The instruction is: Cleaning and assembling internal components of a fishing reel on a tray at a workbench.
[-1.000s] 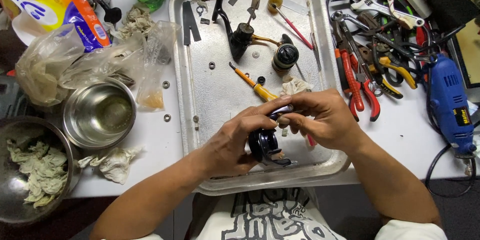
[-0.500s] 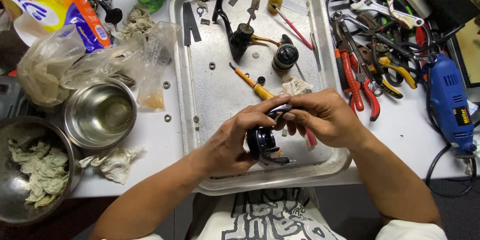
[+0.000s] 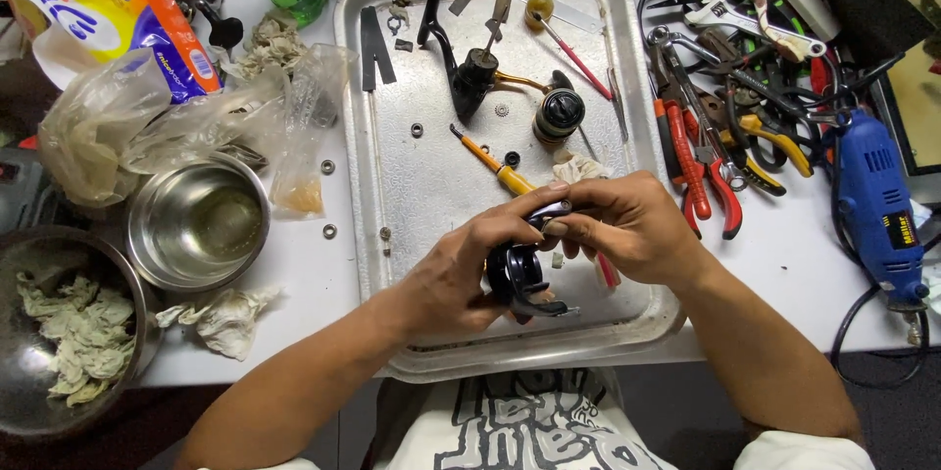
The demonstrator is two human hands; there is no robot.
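Both hands (image 3: 549,249) grip a glossy, rounded black reel body (image 3: 517,279).

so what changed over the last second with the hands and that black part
Very little. Both hands kept hold of the glossy black round reel part over the dented metal tray; the right hand only shifted its fingertips slightly at the part's top, the left hand stayed cupped. Everything else stayed put.

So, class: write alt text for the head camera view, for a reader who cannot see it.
Two bare hands, left hand and right hand, hold a dark blue reel part over a metal tray scattered with small parts and a yellow-handled screwdriver. Pliers and a blue rotary tool lie to the right.
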